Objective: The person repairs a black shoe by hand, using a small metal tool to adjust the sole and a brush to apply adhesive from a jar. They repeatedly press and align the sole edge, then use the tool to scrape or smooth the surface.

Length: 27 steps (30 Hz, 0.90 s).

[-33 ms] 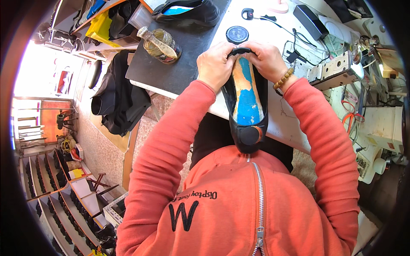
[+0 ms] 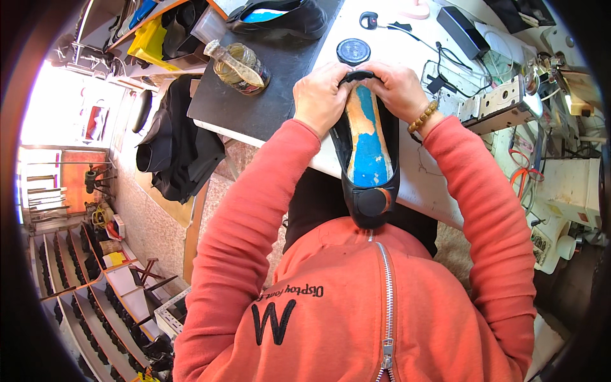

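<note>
Both the left hand (image 2: 322,97) and right hand (image 2: 401,91) clamp the heel (image 2: 358,76) of a black shoe (image 2: 371,162), which extends from them toward the red jacket (image 2: 331,267), its toe (image 2: 368,209) apparently braced there for steadiness.

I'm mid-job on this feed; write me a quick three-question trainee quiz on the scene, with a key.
1. Fill in: the left grip and right grip hold the black shoe by its ____ end.
2. True or false: the glass jar stands on the dark work surface.
3. What lies on the white table just beyond the shoe?
a) a red mug
b) a round black disc
c) a yellow box

Key: 1 heel; 2 true; 3 b.
</note>
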Available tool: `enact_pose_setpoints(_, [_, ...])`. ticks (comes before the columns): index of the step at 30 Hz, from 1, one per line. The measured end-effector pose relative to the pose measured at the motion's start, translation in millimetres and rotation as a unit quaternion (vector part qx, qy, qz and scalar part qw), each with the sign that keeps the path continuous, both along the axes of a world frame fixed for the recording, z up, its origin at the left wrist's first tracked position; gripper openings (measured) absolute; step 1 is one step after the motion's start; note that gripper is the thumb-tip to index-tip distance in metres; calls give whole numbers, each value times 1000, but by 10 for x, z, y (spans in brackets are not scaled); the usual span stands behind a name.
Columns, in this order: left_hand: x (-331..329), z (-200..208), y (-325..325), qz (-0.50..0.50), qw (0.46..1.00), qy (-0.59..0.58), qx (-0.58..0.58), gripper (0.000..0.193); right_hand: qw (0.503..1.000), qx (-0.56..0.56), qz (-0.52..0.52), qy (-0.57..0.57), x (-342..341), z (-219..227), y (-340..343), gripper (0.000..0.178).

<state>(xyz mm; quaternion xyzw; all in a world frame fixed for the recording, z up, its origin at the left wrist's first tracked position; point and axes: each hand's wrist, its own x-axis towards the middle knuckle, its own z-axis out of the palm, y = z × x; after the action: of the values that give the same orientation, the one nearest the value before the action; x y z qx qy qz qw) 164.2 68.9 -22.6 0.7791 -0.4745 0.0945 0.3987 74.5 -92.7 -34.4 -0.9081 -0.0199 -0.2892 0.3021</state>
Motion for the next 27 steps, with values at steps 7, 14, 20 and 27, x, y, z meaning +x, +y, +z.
enact_pose_setpoints(7, [-25,-11,-34,-5,997,58,-51,13,998,15,8,64,-12,49,-14,19])
enact_pose_setpoints(14, [-61,9,-45,-7,996,29,-86,11,997,12,-42,-57,-76,41,84,11])
enact_pose_setpoints(20, [-53,-6,-47,-23,994,22,-101,9,996,-22,-48,-74,-68,16,65,11])
enact_pose_setpoints(27, [-47,-8,-43,-22,996,21,-86,9,996,-28,-37,-71,-74,2,60,12])
